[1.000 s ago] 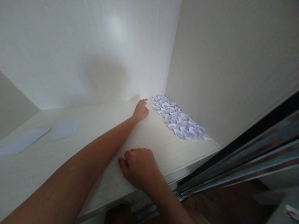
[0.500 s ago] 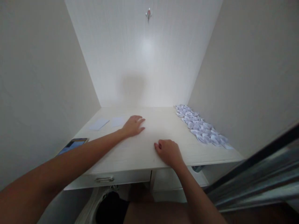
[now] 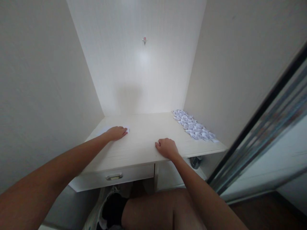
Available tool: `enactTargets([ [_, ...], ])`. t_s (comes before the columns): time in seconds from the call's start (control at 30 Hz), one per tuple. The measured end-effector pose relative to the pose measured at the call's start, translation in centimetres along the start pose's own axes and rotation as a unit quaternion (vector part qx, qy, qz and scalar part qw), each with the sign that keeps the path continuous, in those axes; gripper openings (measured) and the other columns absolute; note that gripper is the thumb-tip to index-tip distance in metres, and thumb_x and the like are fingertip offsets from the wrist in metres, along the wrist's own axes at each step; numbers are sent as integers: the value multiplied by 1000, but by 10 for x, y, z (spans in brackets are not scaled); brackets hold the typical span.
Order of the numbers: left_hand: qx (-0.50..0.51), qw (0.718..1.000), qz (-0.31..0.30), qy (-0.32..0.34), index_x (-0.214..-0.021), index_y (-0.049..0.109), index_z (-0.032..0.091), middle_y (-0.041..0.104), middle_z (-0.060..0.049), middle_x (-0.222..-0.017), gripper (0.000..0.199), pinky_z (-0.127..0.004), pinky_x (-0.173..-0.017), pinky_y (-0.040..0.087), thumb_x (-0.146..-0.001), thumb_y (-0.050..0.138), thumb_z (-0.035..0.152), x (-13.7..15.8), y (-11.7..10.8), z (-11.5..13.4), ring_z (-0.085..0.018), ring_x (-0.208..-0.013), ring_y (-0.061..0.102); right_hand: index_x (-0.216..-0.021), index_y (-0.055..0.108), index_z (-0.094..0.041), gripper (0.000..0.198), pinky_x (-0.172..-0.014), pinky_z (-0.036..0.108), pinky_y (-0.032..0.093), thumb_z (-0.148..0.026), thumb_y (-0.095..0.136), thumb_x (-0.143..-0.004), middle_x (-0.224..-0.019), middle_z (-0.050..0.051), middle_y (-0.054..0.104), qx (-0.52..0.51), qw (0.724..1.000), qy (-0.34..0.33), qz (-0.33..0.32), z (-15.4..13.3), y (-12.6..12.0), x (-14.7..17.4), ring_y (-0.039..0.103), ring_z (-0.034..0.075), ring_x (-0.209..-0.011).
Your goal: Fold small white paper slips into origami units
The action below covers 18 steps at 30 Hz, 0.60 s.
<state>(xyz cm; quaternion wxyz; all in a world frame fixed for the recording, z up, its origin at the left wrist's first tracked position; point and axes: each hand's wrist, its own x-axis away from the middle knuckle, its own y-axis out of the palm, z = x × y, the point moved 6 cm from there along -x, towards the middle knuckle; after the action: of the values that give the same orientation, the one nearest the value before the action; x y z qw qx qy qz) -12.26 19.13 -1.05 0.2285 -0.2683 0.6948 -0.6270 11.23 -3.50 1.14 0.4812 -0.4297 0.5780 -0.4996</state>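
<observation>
My left hand rests over a small white sheet of paper on the left part of the white desk. Its fingers are stretched toward the right, the tips on the paper, which they partly cover. My right hand lies near the desk's front edge in a loose fist, with nothing visible in it. Along the right wall lie rows of folded white paper pieces. Another pale sheet is partly hidden behind my left hand and forearm.
Walls enclose the desk on both sides and behind. A drawer handle sits on the front. A dark cylindrical object stands on the shelf below right. A framed panel edge slants along the right. A small hook is on the back wall.
My left hand has moved left onto the white sheet, its fingers closer together. My right hand stays fisted at the front. The view has shifted, and the phone at left is out of sight.
</observation>
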Motion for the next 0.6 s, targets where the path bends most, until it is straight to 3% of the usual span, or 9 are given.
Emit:
enactTargets([
  [0.17,-19,999,-15,23,-159,38,22,64,-19,-141,59,-47,-103,47,-102,31,35,15,-12,11,-34,-118,68,-110,78,-16,47,-85,36,50,-43,40,-104,-109,19,78,-5,1000,6,-1,-1,-3,2,74,28,-101],
  [0.27,-10,999,-20,33,-156,45,26,56,-15,-152,56,-46,-109,44,-102,33,33,22,-20,20,-32,-128,64,-110,78,-15,45,-86,36,50,-41,41,-104,-108,19,78,-6,1000,9,1,-1,-5,3,73,28,-101],
  [0.37,5,999,-27,34,-147,56,20,59,-17,-149,54,-47,-114,40,-102,37,42,30,-24,36,-33,-137,57,-109,78,-15,45,-85,35,50,-41,42,-103,-107,19,78,-6,1000,10,4,-1,-5,2,74,28,-101],
  [0.5,39,997,-25,64,-149,54,15,51,-19,-156,68,-45,-117,39,-99,43,60,55,-25,87,-34,-142,52,-110,77,-15,46,-85,35,50,-41,40,-103,-108,19,78,-7,1000,13,6,1,-5,1,73,28,-102],
  [0.6,61,993,-18,95,-153,50,22,41,-15,-164,82,-44,-119,38,-90,53,74,90,-18,137,-34,-148,45,-111,77,-15,46,-86,35,50,-40,39,-103,-110,19,77,-11,1000,18,4,3,-5,1,73,28,-101],
])
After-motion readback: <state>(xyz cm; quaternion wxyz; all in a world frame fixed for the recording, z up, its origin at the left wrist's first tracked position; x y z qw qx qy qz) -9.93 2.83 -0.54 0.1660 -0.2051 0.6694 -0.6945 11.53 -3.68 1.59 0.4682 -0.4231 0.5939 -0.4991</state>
